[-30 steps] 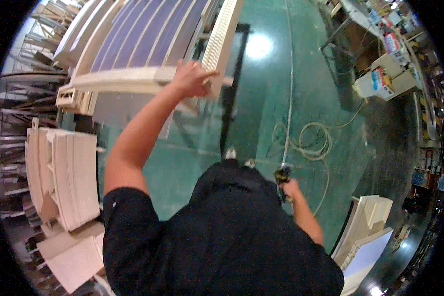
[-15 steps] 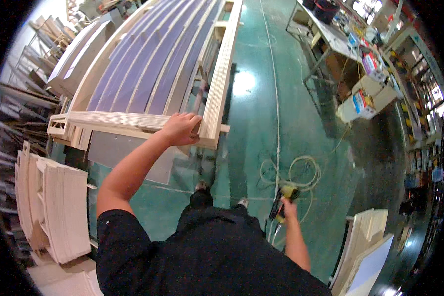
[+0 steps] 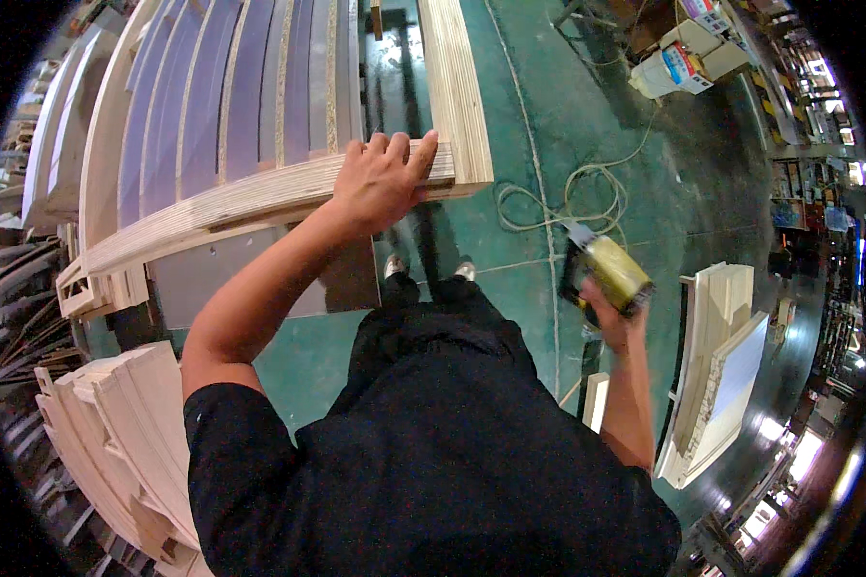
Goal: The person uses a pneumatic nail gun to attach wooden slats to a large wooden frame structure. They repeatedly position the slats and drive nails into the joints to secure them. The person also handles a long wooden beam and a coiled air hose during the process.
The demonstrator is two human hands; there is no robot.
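Right hand (image 3: 611, 313) wrapped round handle of yellow-black tool (image 3: 614, 269), blurred, held over glossy green floor (image 3: 702, 207), right of body. Left hand (image 3: 380, 183): fingers bent over near rail of pale wooden frame (image 3: 269, 188), just beside square corner; layered grain along edge. Inside frame, purple panel (image 3: 212, 96), lengthwise pale strips (image 3: 333, 77). Floor borders frame's right edge; hose (image 3: 595, 166) looped there. Farther, white container (image 3: 649, 77); coloured label (image 3: 683, 65), print too small to read.
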